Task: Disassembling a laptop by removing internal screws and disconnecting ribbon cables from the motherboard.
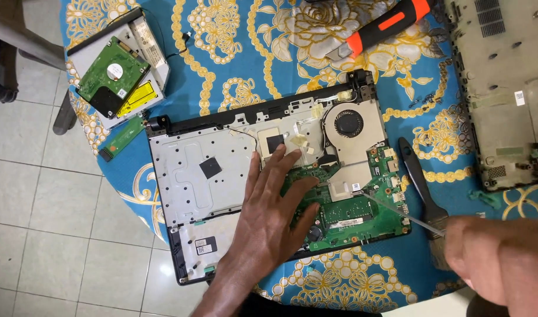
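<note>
Left hand (269, 205) flat on opened laptop (222, 170)

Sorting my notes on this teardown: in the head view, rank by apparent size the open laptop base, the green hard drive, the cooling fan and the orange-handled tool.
1. Open laptop base
2. Orange-handled tool, partly cut off, and green hard drive: too alike to rank
3. Cooling fan

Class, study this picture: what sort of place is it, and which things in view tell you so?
Probably a home table used as a makeshift repair bench: a floral blue tablecloth over tiled floor, an opened laptop with its circuit board bare, and a removed hard drive set aside.
</note>
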